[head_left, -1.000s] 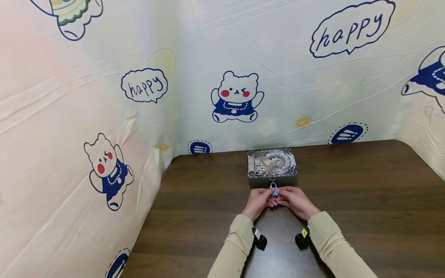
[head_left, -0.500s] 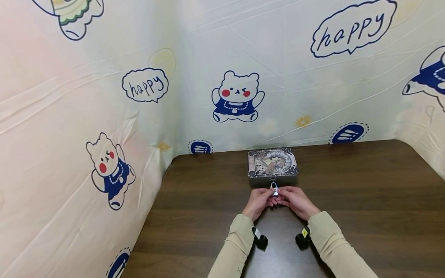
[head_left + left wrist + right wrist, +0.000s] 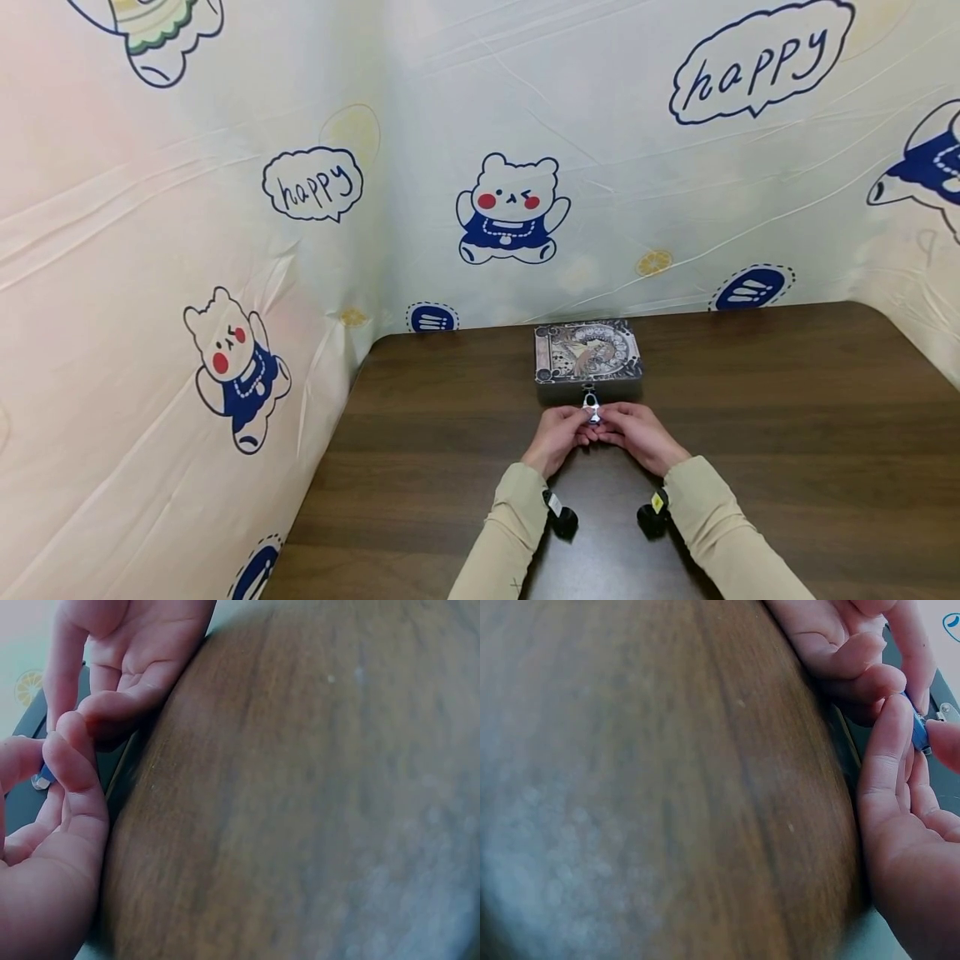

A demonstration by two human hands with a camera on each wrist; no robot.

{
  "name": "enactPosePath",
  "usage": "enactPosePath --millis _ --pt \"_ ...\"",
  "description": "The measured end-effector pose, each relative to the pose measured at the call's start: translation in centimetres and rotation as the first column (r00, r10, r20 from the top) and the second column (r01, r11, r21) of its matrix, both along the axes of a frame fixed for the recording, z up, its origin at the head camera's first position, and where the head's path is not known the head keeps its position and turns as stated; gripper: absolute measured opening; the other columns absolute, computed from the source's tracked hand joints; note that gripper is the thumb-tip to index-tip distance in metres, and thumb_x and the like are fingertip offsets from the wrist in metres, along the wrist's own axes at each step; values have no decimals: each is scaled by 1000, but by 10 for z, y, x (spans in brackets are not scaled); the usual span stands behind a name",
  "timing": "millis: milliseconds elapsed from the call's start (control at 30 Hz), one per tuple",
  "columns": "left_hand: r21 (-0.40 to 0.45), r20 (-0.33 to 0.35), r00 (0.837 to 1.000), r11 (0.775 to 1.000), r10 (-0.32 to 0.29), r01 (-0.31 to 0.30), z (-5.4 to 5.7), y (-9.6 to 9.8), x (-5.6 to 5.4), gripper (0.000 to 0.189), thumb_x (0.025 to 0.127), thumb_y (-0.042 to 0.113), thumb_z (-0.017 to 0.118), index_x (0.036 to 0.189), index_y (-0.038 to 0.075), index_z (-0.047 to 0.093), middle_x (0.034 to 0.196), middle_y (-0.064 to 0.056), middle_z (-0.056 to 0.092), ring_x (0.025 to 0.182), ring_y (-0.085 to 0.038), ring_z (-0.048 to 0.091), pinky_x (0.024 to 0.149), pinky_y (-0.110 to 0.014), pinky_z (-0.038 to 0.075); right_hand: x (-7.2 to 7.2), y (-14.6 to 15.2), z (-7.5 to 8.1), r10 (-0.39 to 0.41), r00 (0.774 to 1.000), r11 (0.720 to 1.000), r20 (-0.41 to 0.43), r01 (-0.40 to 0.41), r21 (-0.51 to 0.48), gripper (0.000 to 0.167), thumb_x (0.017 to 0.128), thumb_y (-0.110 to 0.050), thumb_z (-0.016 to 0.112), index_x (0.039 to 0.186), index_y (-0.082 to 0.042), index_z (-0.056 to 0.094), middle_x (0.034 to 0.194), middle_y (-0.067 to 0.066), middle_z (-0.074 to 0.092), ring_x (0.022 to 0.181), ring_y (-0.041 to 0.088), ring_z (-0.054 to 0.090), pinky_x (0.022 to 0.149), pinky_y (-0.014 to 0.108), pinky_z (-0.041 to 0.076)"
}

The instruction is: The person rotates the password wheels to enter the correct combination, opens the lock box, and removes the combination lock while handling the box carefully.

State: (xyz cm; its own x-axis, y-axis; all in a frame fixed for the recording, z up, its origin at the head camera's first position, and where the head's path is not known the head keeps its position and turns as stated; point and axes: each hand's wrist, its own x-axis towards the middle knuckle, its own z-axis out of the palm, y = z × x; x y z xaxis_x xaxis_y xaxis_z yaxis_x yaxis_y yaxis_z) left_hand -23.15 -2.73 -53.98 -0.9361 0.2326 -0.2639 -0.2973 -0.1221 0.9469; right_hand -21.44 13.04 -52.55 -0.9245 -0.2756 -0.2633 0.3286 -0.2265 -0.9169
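A small flat box [image 3: 588, 357] with an ornate printed lid lies closed near the table's far edge. Just in front of its metal clasp is a small blue padlock [image 3: 592, 403], its shackle up against the clasp. My left hand [image 3: 557, 433] pinches the padlock from the left, between thumb and fingers. From the other side my right hand [image 3: 641, 432] pinches it too, and the fingertips of both hands meet beneath. In the right wrist view the blue padlock body [image 3: 919, 735] shows between the fingers. Whether the shackle is fastened cannot be told.
A brown wood-grain table [image 3: 450, 467] spreads around the hands. Pale cloth [image 3: 420, 167] printed with bears and words hangs behind it and at its left and right. Black wrist cameras [image 3: 652, 521] sit at the sleeve cuffs.
The padlock's face looked blue a second ago and now looks bright and silvery, as if slightly tilted. Both hands keep the same place at the box's front.
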Motion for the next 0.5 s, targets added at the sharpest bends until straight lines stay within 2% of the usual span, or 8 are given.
enactPosePath --millis 500 --pt "11 0 1000 1000 7 -7 -3 0 0 10 92 5 59 90 -3 65 62 1 60 55 -5 58 50 -15 46 1 1 0 7 1000 1000 -6 -7 -1 28 99 -8 48 118 13 46 85 -1 64 77 5 64 74 19 56"
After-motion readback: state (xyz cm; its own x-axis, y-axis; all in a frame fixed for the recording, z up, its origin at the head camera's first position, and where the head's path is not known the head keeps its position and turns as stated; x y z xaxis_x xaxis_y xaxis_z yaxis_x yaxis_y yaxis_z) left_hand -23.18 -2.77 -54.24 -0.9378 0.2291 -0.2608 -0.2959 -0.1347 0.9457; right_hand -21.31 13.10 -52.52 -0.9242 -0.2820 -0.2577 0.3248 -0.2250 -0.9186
